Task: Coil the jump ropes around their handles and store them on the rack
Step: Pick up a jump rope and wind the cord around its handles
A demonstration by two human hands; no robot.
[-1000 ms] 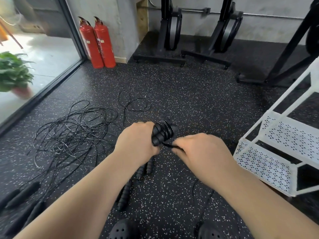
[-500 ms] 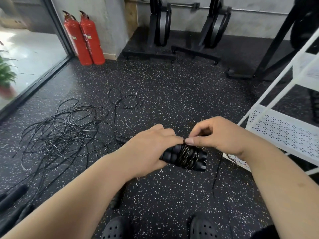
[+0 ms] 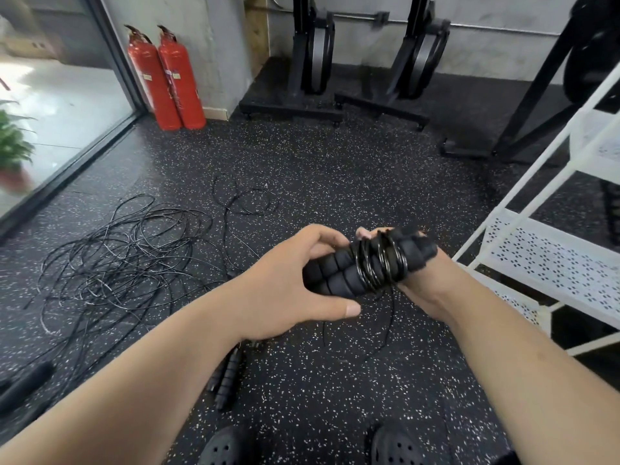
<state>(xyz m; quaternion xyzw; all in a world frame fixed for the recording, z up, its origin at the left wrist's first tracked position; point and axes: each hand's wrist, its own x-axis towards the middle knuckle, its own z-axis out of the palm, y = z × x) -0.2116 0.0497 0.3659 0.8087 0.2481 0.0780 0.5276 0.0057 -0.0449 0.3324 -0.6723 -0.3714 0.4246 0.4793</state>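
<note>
1. Both handles (image 3: 335, 273) of 1 jump rope lie side by side in the grip. The left hand (image 3: 285, 290) curls round their left end. The right hand (image 3: 426, 286) cups and holds the right end.
2. Cord coil (image 3: 380, 263): several tight turns wrap the paired handles between the 2 hands.
3. Loose tail (image 3: 391, 317): a short length hangs unwound below the bundle. Judgement: winding of this rope is nearly complete, and the tail has yet to be taken up.
4. Rack (image 3: 543, 263): white perforated shelves stand just right of the hands. The bundle is not yet on it.
5. Floor: tangled cords (image 3: 117, 256) lie well to the left, and a spare handle pair (image 3: 228, 377) lies below the left forearm. Judgement: several ropes are uncoiled, so most of the task is outstanding.
</note>
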